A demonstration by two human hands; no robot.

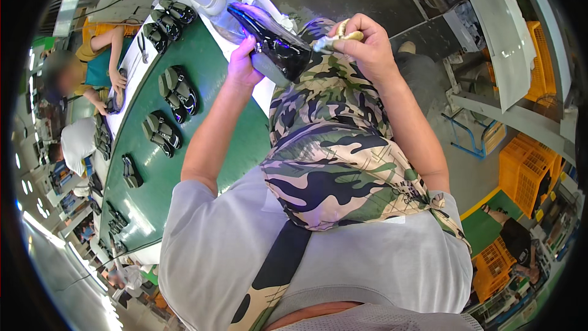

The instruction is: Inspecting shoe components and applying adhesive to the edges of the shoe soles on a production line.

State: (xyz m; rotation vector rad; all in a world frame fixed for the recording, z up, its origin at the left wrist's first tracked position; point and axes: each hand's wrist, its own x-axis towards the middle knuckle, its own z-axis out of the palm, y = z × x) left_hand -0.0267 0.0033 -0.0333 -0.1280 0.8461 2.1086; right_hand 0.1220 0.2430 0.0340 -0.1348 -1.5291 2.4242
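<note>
A glossy black shoe (280, 44) is in my left hand (244, 66), which is closed round its side with the thumb up against it. The shoe is tilted and held above the edge of the white tabletop; violet light glints on its surface. To the right of it, my right hand (367, 46) pinches a crumpled yellowish cloth (335, 43) with a paler, bluish end. A small gap lies between cloth and shoe. Behind the shoe a translucent squeeze bottle (211, 2) with a pointed nozzle lies beside clear plastic.
On the left runs a green belt (205, 110) carrying several pairs of black shoes (177, 89). Pliers (143, 47) lie on its white border. Across it a co-worker's hands (115, 86) handle a shoe. At right stand a blue metal frame (468, 135) and orange crates (523, 168).
</note>
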